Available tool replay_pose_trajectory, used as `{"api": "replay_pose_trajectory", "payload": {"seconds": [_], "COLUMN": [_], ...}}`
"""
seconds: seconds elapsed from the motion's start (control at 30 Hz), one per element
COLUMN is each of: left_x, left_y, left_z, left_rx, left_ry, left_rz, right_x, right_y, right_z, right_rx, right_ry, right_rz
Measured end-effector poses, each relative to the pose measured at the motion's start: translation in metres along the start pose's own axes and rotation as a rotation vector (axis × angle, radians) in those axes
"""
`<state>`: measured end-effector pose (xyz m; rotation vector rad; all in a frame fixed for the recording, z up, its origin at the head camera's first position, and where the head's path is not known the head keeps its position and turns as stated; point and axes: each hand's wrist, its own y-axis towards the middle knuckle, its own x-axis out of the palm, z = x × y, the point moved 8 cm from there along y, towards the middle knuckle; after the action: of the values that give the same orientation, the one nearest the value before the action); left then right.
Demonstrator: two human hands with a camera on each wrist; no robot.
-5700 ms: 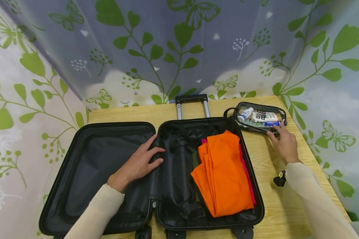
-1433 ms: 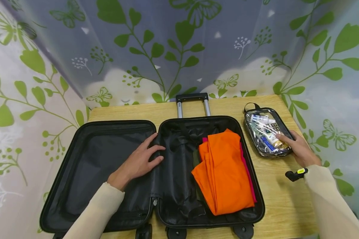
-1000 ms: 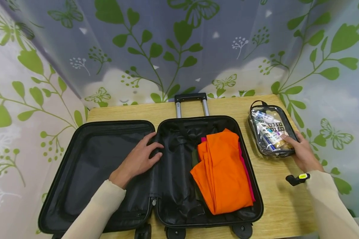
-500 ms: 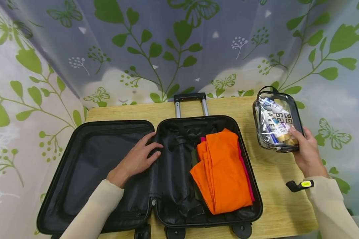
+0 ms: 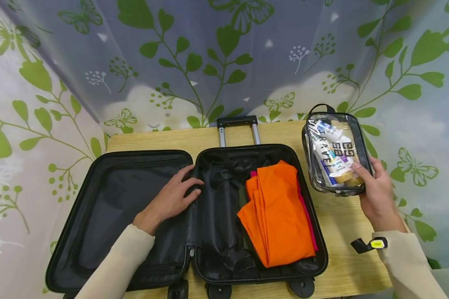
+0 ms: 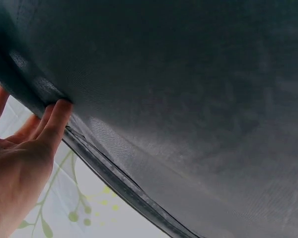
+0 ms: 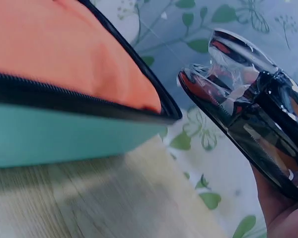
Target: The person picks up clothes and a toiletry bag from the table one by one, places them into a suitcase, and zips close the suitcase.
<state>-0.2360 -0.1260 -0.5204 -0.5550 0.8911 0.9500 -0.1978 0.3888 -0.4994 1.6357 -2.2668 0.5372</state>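
My right hand (image 5: 378, 197) grips the lower right corner of a clear, black-trimmed toiletry bag (image 5: 334, 151), thumb on its front. "TRAVEL" is printed on it, and tubes and small bottles show inside. It is raised above the table, close to the right rim of an open black-lined suitcase (image 5: 222, 207). Orange folded clothing (image 5: 280, 216) lies in the suitcase's right half, over pink and dark green fabric. My left hand (image 5: 168, 199) rests with spread, relaxed fingers at the hinge between the halves. In the left wrist view its fingertips touch the suitcase's lining (image 6: 154, 124).
The suitcase's extended pull handle (image 5: 237, 121) points toward the back curtain (image 5: 194, 54). Its wheels (image 5: 301, 286) face the near edge of the wooden table (image 5: 344, 232). A patterned curtain stands at each side. The right wrist view shows the suitcase's green outer shell (image 7: 74, 134).
My right hand has taken hold of the toiletry bag, turned it and lifted it off the table. Most recently the bag has moved left toward the suitcase. My left hand has stayed at the hinge.
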Motion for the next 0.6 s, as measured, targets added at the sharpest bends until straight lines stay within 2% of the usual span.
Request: {"api": "replay_pose_trajectory", "payload": {"seconds": [0.17,0.4,0.6], "left_x": [0.001,0.002,0.002], "left_y": [0.001,0.001,0.001], "left_z": [0.0,-0.002,0.0], "left_rx": [-0.004,-0.016,-0.01], "left_ry": [0.0,-0.004,-0.004], "left_rz": [-0.007,-0.016,-0.011], "right_x": [0.013,0.036,0.052], "right_y": [-0.012,-0.026,-0.036], "right_z": [-0.001,0.004,0.012], "right_rx": [-0.015,-0.025,0.012], "right_ry": [-0.097,-0.192,-0.289], "right_rz": [-0.016,-0.108,-0.135]}}
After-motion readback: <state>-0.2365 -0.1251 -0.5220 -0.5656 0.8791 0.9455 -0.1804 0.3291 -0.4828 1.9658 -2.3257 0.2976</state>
